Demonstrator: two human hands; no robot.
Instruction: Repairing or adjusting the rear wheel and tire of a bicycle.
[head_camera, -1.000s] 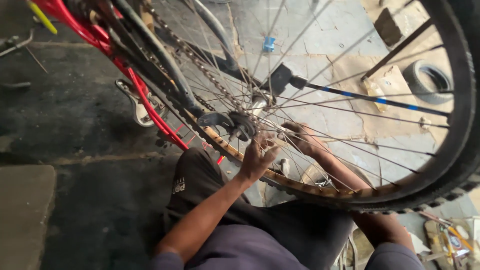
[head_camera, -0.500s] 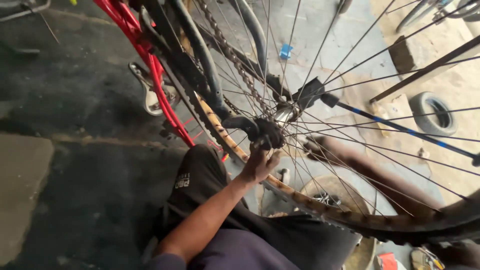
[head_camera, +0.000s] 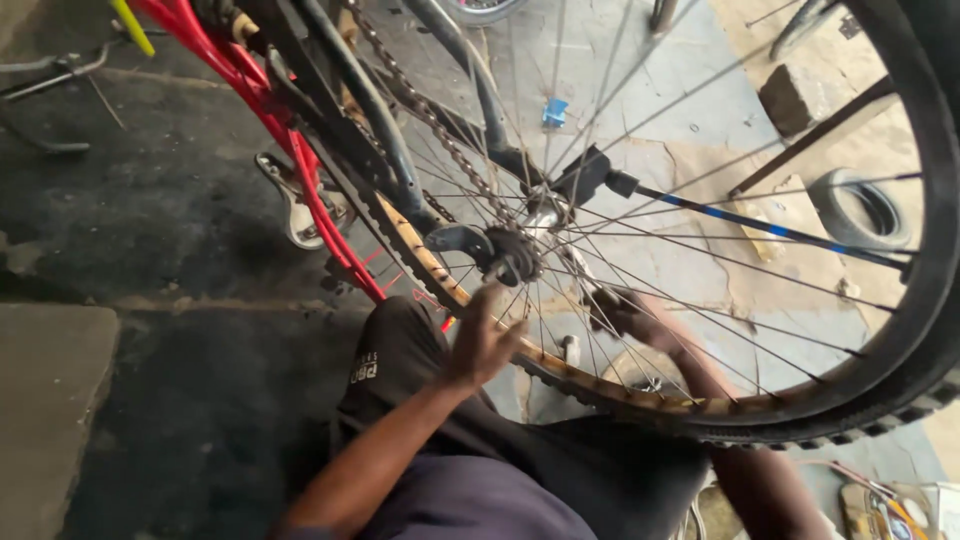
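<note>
Wheel hub (head_camera: 515, 252) just above left hand (head_camera: 482, 340), fingertips near it.

Red frame (head_camera: 300, 170), black tyre (head_camera: 925, 300)

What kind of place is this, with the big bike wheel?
Probably a bicycle repair spot, outdoors or in an open workshop. A red-framed bicycle has its wheel worked on by hand, a loose small tyre lies nearby, and the concrete floor looks dark and stained.

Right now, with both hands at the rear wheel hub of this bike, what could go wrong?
If the wheel turns, the spokes could trap the right hand, which is reaching between them. The left hand is just below the axle nut and close to the chain, so fingers might get pinched or greasy.
</note>
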